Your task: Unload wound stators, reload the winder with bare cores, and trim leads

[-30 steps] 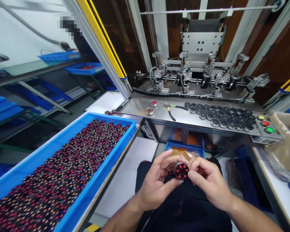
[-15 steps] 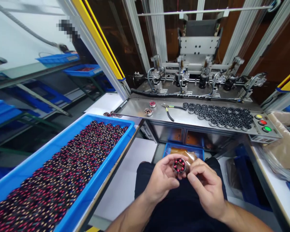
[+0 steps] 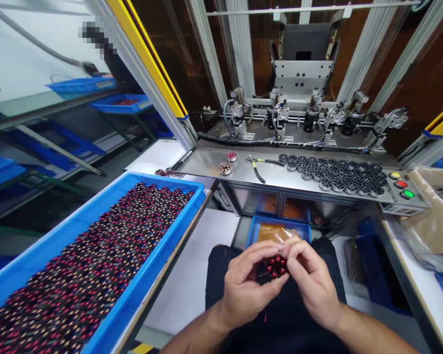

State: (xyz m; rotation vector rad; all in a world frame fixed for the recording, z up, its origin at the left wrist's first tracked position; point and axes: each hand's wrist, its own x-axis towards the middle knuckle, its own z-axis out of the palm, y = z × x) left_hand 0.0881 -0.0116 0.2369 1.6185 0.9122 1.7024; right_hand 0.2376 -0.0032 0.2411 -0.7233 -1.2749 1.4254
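Observation:
Above my lap, my left hand (image 3: 249, 282) is closed around the edge of a small motor stator (image 3: 276, 265), a round black core wound with red wire. Its fingers curve over the top and its thumb presses from below. My right hand (image 3: 312, 280) is closed too, thumb and fingertips pinched at the stator's right edge. Whether a thin wire end lies in that pinch is hidden. Bits of fine red wire show by the left hand and against the dark trousers below it.
On the left, a long blue tray (image 3: 203, 189) holds many wound stators. The metal bench (image 3: 203, 162) carries two loose stators, cutting pliers (image 3: 257, 167) and rows of black-and-silver parts (image 3: 335, 174). Push buttons (image 3: 402, 184) and a lined carton (image 3: 428, 196) sit right; a clamp machine (image 3: 302, 108) stands behind.
The stator has been turned and tilted between my hands, its face now darker. My left thumb has come up onto its lower edge, and my right fingers have moved left onto its side.

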